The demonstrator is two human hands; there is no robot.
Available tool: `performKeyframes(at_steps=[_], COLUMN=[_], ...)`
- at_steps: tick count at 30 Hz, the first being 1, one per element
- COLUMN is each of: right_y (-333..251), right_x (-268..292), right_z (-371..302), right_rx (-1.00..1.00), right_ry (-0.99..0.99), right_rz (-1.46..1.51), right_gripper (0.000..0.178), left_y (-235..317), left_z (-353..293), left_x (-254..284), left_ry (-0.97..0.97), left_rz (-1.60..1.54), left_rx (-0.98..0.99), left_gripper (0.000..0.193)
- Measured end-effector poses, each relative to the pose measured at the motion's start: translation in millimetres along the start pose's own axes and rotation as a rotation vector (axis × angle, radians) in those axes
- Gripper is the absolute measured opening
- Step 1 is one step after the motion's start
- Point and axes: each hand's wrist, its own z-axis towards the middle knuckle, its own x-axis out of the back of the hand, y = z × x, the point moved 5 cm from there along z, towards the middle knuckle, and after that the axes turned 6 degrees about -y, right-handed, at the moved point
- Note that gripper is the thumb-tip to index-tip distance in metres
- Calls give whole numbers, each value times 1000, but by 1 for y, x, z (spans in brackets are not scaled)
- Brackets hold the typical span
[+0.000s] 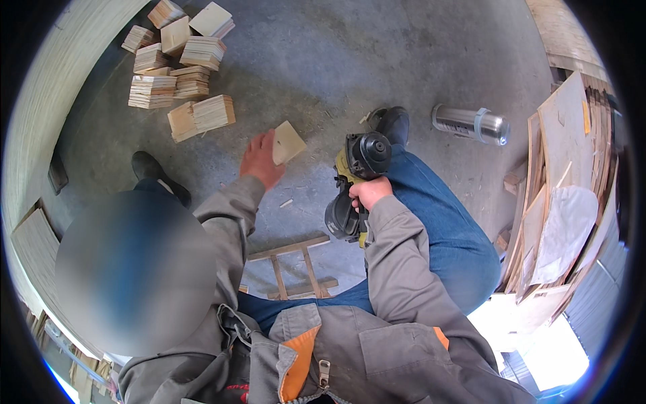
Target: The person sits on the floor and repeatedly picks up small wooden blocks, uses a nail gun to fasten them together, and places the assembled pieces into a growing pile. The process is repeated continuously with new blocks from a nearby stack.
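Note:
My left hand (262,160) is closed on the edge of a small pale plywood square (289,143), held over the concrete floor in front of me. The fingers lie along the left side of the square; the thumb is hard to see. In my right hand (372,193) is a yellow and black coil nail gun (364,156), gripped by its handle. Its round black head points away from me, and the drum-shaped magazine hangs to the left of my wrist. The gun is beside my right knee, apart from the square.
Several stacks of plywood squares (200,50) stand on the floor at the far left. A steel thermos (470,124) lies beyond my right boot (393,124). Sheets of scrap plywood (562,155) lean at the right. Below me is a wooden frame (289,249).

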Motion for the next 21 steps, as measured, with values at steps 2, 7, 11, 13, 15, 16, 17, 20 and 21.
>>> performKeyframes(at_steps=[2,7,11,13,15,16,17,20,21], right_y=[2,-3,-6,-2,-1,-1,-2,-3,-4], right_x=[2,0,-3,-1,-1,-2,-2,-4,-4], right_z=[1,0,1,3,4,5,5,4,3], right_rx=[-1,4,8,13,12,12,16,18,14], right_ry=[0,-8,-18,-8,-8,-8,-11,-14,-12], right_rz=[-1,4,-10,2,12,15,13,10,10], right_gripper=[12,12,12,11,11,11,11,11,11], left_y=[0,-61,-69,-38,-8,3,11,15,9], left_z=[5,43,26,16,8,5,3,-2,0], left_x=[0,-13,4,14,17,14,11,6,3], left_ry=[10,-196,165,147,114,88,63,37,38], left_rz=[-82,-356,-303,-181,-44,32,109,82,51], left_rx=[25,156,250,194,113,60,9,21,15], left_gripper=[76,58,65,73,80,84,88,90,90])
